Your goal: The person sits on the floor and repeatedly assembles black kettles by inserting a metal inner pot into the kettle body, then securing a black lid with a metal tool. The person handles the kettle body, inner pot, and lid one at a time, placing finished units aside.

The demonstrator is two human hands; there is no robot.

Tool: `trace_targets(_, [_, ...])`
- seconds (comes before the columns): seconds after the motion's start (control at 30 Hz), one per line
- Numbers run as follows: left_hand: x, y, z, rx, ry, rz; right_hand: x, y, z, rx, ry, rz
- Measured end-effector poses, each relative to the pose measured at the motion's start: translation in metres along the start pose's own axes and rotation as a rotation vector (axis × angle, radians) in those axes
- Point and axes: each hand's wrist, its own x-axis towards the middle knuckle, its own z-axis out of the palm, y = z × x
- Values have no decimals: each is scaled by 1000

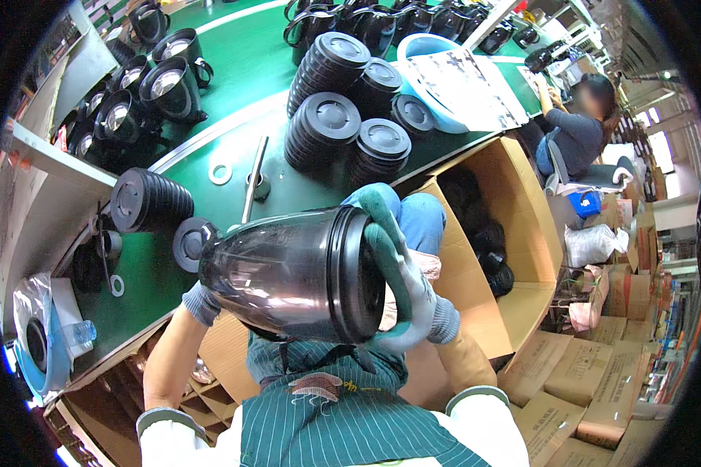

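Note:
Across my lap lies a dark, glossy see-through jar (276,268), tilted on its side with a black screw lid (366,272) at its right end. My right hand (413,300), in a grey-green work glove, closes around the lid, fingers over its upper rim and thumb below. My left hand (202,302) holds the jar's narrower left end from underneath; the jar hides most of its fingers. A single black disc-shaped lid (188,244) rests on the green table just beyond the left end. Nearby leans a stack of black lids (152,201).
Stacks of black lids (323,128) and a metal rod (255,179) stand on the green bench (237,152). Black jugs (171,82) crowd the left. An open carton (533,226) holds dark parts at right. A co-worker (584,128) sits beyond a blue tub (436,50).

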Motion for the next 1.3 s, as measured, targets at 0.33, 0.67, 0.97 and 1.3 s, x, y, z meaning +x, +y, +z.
trace_targets(0.33, [14, -30, -47, 274, 5, 186, -5, -14, 14, 334, 325, 482])
trace_targets(0.67, [11, 17, 14, 17, 53, -205, -5, -12, -1, -262, 126, -206])
trace_targets(0.97, [32, 16, 26, 88, 52, -198, -17, 3, -24, 229, 363, 222])
trace_targets(1.3, [34, 25, 19, 178, 26, -129, -17, 13, -16, 29, 362, 124])
